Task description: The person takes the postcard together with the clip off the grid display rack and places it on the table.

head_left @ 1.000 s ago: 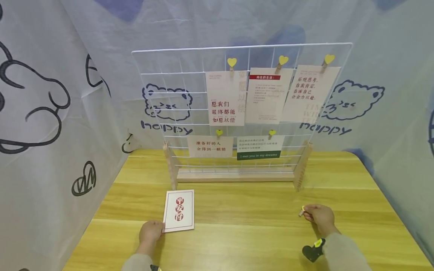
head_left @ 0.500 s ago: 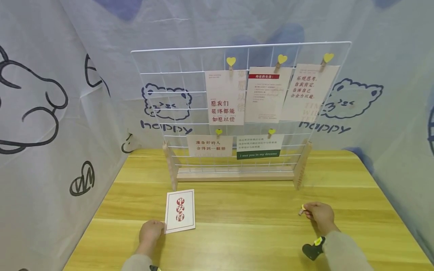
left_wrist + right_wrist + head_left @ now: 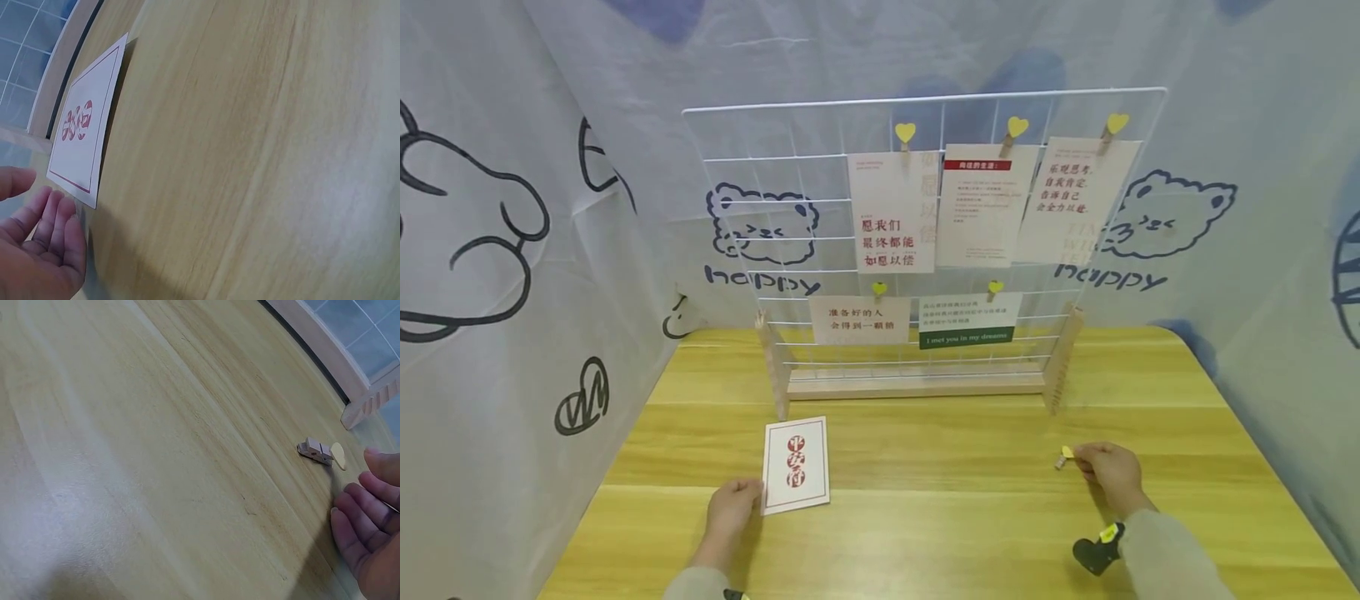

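Observation:
On the tabletop a white card with a red border and three round red characters lies flat, left of centre. My left hand is beside its lower left edge. In the left wrist view the thumb stands apart from the loosely bent fingers, with nothing between them. Toward the right lies a small wooden clothespin with a yellow heart. Just to the right of it is my right hand, its thumb and fingers parted and holding nothing.
A white wire grid rack with wooden feet stands across the back of the table. Heart clothespins hold several cards on its middle and right. A printed cloth hangs behind and at both sides.
My right hand has let go of the heart clothespin, which now lies on the table. The left fingers have come away from the card's edge. The view has shifted slightly.

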`<state>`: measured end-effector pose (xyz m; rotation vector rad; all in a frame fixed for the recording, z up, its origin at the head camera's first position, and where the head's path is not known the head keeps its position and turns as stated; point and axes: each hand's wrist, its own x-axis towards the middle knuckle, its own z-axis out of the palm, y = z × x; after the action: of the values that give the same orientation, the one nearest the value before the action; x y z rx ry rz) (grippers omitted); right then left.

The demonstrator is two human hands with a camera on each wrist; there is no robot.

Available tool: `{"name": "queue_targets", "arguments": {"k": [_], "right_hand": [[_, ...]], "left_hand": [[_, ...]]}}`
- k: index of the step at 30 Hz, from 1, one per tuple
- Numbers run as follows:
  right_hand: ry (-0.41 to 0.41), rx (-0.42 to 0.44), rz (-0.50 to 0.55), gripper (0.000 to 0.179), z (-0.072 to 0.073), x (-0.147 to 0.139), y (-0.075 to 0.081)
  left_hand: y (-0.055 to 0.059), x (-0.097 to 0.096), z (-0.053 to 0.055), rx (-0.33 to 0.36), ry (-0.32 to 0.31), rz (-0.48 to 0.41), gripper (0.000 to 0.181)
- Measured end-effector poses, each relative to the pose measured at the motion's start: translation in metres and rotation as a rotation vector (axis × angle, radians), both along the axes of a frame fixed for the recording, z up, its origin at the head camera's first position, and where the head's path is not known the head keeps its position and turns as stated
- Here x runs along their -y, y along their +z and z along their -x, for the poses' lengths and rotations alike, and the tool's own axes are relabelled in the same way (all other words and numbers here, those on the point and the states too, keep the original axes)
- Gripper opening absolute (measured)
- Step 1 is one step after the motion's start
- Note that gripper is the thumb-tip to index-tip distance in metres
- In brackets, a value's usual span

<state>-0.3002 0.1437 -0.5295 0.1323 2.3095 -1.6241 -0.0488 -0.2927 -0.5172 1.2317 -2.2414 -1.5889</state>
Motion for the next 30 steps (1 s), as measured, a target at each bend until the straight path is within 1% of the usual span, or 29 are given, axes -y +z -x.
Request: {"name": "queue_targets", "arguments": {"k": [4, 6, 10, 12, 14, 16, 18, 19, 22, 23, 25, 27, 30], "right_hand": [[0.011, -0.019, -0.044, 0.038, -0.004, -0.002, 0.005], [0.022, -0.033, -0.095, 0.038, -0.005, -0.002, 0.007], [0.050, -0.088, -0.199, 0.041, -0.007, -0.001, 0.015], [0.062, -0.118, -0.222, 0.043, -0.007, 0.001, 0.020], [0.067, -0.135, -0.211, 0.045, -0.006, 0.004, 0.024], [0.083, -0.146, -0.175, 0.050, -0.002, 0.006, 0.024], [0.083, -0.150, -0.129, 0.056, 0.006, 0.007, 0.016], [0.082, -0.149, -0.102, 0.059, 0.011, 0.008, 0.009], [0.080, -0.167, -0.040, 0.066, 0.031, 0.008, -0.018], [0.072, -0.171, -0.022, 0.066, 0.037, 0.009, -0.027], [0.078, -0.180, 0.025, 0.064, 0.047, 0.011, -0.039], [0.093, -0.199, 0.066, 0.063, 0.054, 0.014, -0.046], [0.098, -0.206, 0.135, 0.062, 0.060, 0.021, -0.048]], "left_hand": [[0.002, 0.000, 0.001, -0.032, -0.011, -0.052, 0.035], [0.004, 0.000, 0.001, -0.050, -0.018, -0.079, 0.034], [0.007, -0.001, 0.003, -0.051, -0.032, -0.111, 0.034], [0.010, -0.001, 0.004, -0.054, -0.043, -0.122, 0.035], [0.012, -0.001, 0.006, -0.060, -0.054, -0.126, 0.037], [0.013, -0.002, 0.009, -0.077, -0.059, -0.133, 0.038], [0.014, -0.003, 0.012, -0.102, -0.067, -0.142, 0.039], [0.013, -0.002, 0.014, -0.118, -0.072, -0.141, 0.040], [0.002, 0.002, 0.022, -0.152, -0.057, -0.158, 0.041], [-0.003, 0.005, 0.025, -0.163, -0.055, -0.167, 0.040], [-0.017, 0.013, 0.031, -0.178, -0.049, -0.171, 0.041], [-0.030, 0.020, 0.037, -0.180, -0.045, -0.177, 0.039], [-0.044, 0.029, 0.045, -0.203, -0.058, -0.167, 0.042]]}}
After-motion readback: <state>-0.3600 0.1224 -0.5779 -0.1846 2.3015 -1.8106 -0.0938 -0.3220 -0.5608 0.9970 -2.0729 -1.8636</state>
